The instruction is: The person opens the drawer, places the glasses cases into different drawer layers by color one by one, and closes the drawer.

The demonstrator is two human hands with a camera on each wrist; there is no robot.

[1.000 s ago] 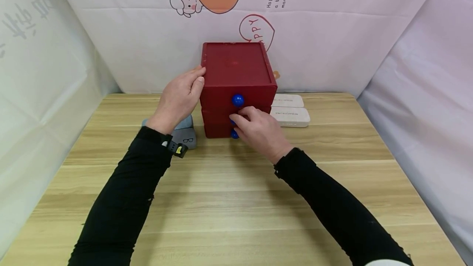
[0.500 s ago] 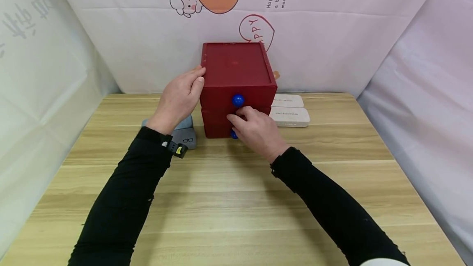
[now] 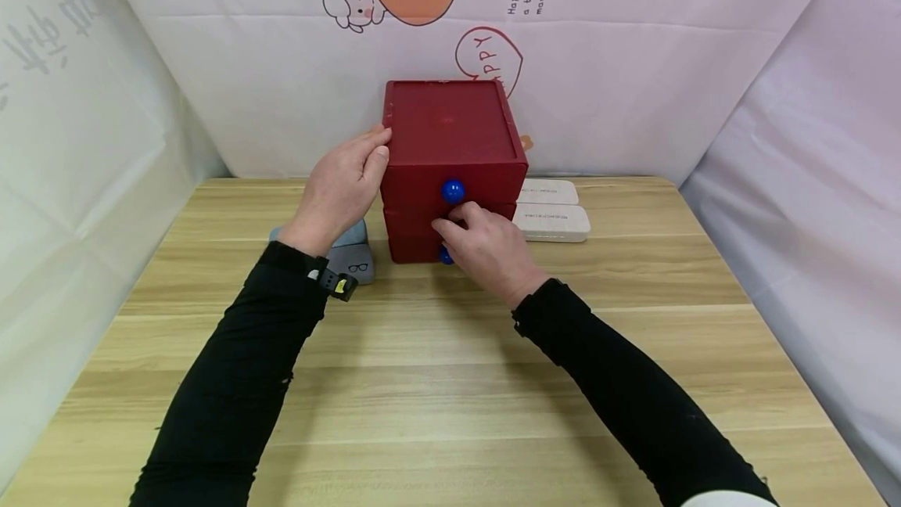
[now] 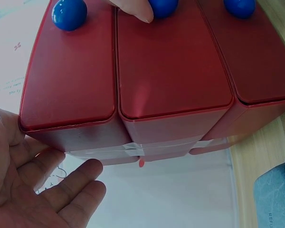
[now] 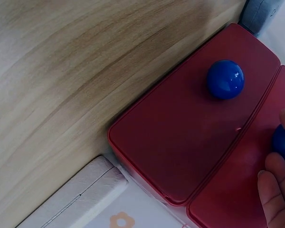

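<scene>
A dark red box of three stacked drawers (image 3: 450,124), each with a round blue knob, stands toward the back of the table. Against its upper left side rests my left hand (image 3: 345,190), fingers extended. My right hand (image 3: 493,253) is at the front and pinches the middle knob (image 5: 284,142) between thumb and fingers; in the head view the hand hides that knob. The top knob (image 3: 454,192) shows just above the fingers and the bottom knob (image 3: 446,255) below them.
Left of the drawers lie blue-grey glasses cases (image 3: 352,260), partly behind the left wrist. White cases (image 3: 552,223) lie to the right. A printed white cloth (image 3: 598,84) hangs behind the wooden table (image 3: 422,397).
My right hand has shifted slightly left and covered the middle knob, which showed partly between the fingers before. The left hand and the drawer box have kept their places.
</scene>
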